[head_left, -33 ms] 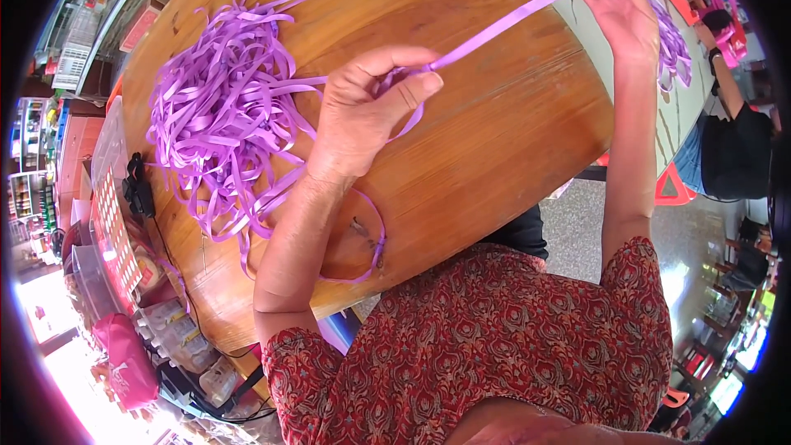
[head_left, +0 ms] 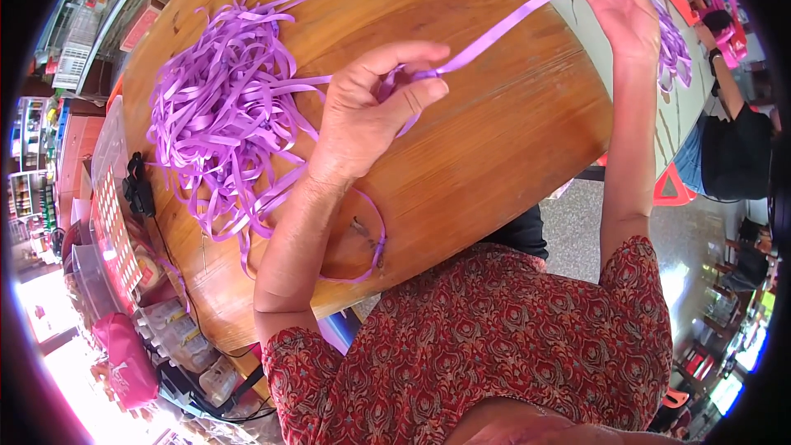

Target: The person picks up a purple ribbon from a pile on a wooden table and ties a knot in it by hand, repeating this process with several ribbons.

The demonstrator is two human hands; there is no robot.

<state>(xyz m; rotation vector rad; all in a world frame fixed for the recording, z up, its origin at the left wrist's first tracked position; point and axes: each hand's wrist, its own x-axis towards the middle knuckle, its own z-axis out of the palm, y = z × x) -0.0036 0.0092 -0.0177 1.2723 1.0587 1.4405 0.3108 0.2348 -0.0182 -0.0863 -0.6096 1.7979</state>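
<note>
A flat purple ribbon [head_left: 512, 20] stretches across the wooden table between my two hands, rising toward the far right. My left hand [head_left: 361, 119] curls loosely round it near the middle, forefinger and thumb slightly apart and the other fingers folded under. My right hand [head_left: 628, 23] pinches the ribbon at the far right, over a pale tabletop. A tangled heap of purple ribbons [head_left: 218, 107] lies left of my left hand, with strands running toward that hand. One ribbon loop hangs down beside my left forearm to the table's near edge.
More purple ribbons [head_left: 674, 45] lie on the pale table [head_left: 669, 132] beyond my right hand. A black cable [head_left: 138, 185] runs down the wooden table's left edge. Shelves and clear boxes stand at the left. Another person's dark-clothed arm and body [head_left: 733, 148] are at the right.
My left forefinger and thumb have parted a little. The ribbon between my hands bows slightly more, and my right hand has hardly moved.
</note>
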